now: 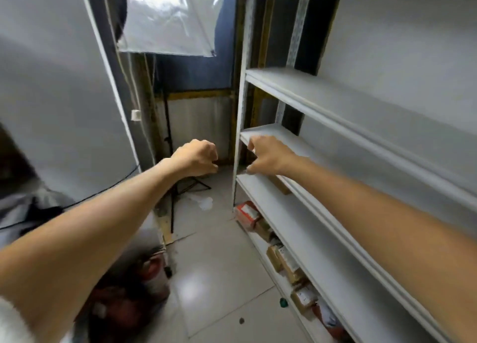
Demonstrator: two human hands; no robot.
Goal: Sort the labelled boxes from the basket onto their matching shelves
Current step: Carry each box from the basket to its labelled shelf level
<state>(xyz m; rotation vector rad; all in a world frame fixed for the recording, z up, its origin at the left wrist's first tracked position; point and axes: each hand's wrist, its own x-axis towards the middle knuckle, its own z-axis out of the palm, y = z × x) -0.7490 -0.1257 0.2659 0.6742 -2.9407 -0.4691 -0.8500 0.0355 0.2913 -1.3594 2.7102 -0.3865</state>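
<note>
At the white shelves (322,105), we are partway through sorting.
Head view: cardboard boxes (286,261) line the bottom shelf at 5 o'clock. One brown box (280,185) sits under our half-open right hand (265,157); we cannot tell if it grips. Our left hand (196,158) is curled on nothing. A reddish blur at 7 o'clock may be the basket (124,304).

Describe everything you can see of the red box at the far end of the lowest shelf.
The red box looks like cardboard, reddish with a white label on its upper face, the print too blurred to read. It lies tilted at the far end of the lowest shelf, first in a row, with a brown box close beside it; contact is unclear. The left hand and right hand are higher up and do not touch it.
</note>
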